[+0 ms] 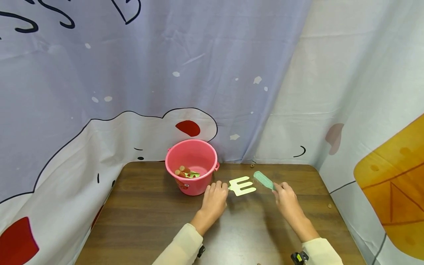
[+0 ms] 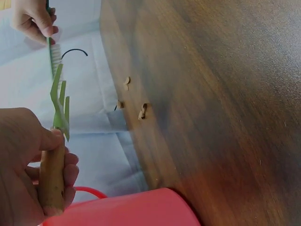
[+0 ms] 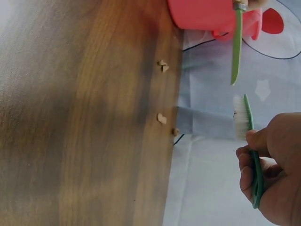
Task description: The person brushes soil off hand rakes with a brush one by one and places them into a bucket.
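My left hand (image 1: 215,198) grips the wooden handle (image 2: 51,176) of a small green garden fork (image 1: 241,186), its tines pointing right above the table. In my right hand (image 1: 286,197) is a green brush (image 1: 264,180) with pale bristles (image 3: 241,117), held by its handle. The brush head is close to the fork's tines; the right wrist view shows a small gap between them. Beside my left hand stands a pink bucket (image 1: 193,187), with wooden-handled green tools (image 1: 184,171) inside, only partly visible.
Small brown crumbs (image 2: 143,111) lie on the wooden table (image 1: 149,221) beneath the tools, near its back edge. Another small bit (image 1: 329,206) lies at the right side. A printed curtain (image 1: 149,73) hangs right behind the table.
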Tool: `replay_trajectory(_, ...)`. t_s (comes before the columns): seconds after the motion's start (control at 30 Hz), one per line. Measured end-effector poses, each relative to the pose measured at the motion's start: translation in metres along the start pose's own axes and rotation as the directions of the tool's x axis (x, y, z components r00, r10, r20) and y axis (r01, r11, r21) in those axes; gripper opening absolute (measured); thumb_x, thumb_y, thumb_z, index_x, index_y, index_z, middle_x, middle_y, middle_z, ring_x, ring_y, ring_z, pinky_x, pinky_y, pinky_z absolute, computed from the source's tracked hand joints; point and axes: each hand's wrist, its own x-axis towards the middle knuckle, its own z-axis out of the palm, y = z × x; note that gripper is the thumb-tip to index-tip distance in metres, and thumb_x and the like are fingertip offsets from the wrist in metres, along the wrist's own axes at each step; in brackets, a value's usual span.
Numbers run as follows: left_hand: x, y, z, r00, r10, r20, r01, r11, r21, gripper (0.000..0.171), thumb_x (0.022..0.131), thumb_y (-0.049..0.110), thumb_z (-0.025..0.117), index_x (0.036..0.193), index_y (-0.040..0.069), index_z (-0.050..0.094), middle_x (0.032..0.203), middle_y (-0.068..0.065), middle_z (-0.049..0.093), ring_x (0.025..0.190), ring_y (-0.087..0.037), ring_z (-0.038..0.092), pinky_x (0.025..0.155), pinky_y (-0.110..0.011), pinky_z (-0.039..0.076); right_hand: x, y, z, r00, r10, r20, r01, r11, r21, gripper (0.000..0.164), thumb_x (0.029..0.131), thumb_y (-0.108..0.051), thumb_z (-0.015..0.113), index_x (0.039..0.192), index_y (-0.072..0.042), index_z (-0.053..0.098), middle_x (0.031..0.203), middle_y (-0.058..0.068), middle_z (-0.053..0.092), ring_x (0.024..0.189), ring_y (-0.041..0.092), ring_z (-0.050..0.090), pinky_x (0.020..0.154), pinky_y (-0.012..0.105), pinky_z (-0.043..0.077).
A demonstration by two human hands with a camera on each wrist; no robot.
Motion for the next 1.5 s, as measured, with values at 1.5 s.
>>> replay_trajectory(1.5, 0.001, 0.009, -0.001, 0.991, -0.062, 0.116, 0.086, 0.973, -0.213, 0.018, 0.100, 0.023, 0.065, 0.087, 0.012, 0.060, 0.082, -0.004, 0.064, 0.073, -0.025, 0.066, 0.061, -0.036, 0.048, -0.007, -0.057, -0.010, 0.982, -0.169, -0.087, 0.175, 0.983, 0.058, 0.032, 0.083, 0.008, 0.079, 0.113, 0.012, 0.071, 0.091, 0.013, 0.064, 0.079, 0.021, 0.065, 0.065, 0.032, 0.057)
